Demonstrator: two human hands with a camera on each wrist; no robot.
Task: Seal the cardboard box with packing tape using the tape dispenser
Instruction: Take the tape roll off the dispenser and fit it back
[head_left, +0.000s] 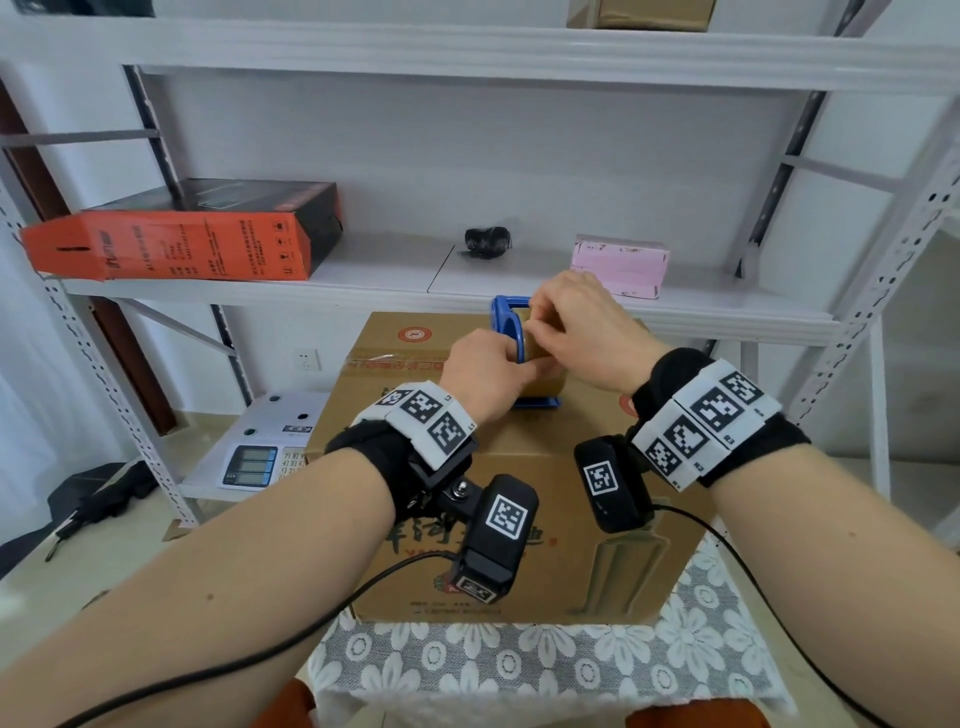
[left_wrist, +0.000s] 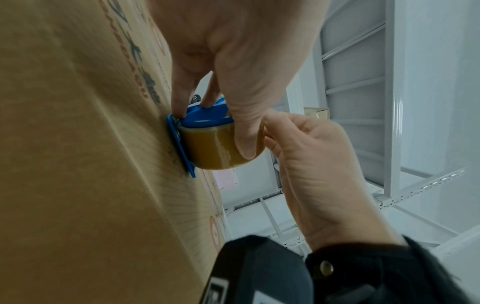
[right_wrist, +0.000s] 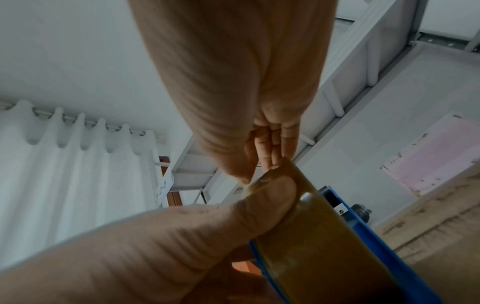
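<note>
Readable only in part: large dark Chinese characters, half hidden behind the wrist cameras, on the cardboard box (head_left: 545, 566) front below the hands; keypad digits 7, 8, 9, 4, 5, 6 on the scale (head_left: 260, 457) left of them; "2-5" on a white tag (right_wrist: 164, 186).

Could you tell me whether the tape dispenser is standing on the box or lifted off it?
Standing on it: the tape dispenser rests on the box top, both hands on its roll.
</note>
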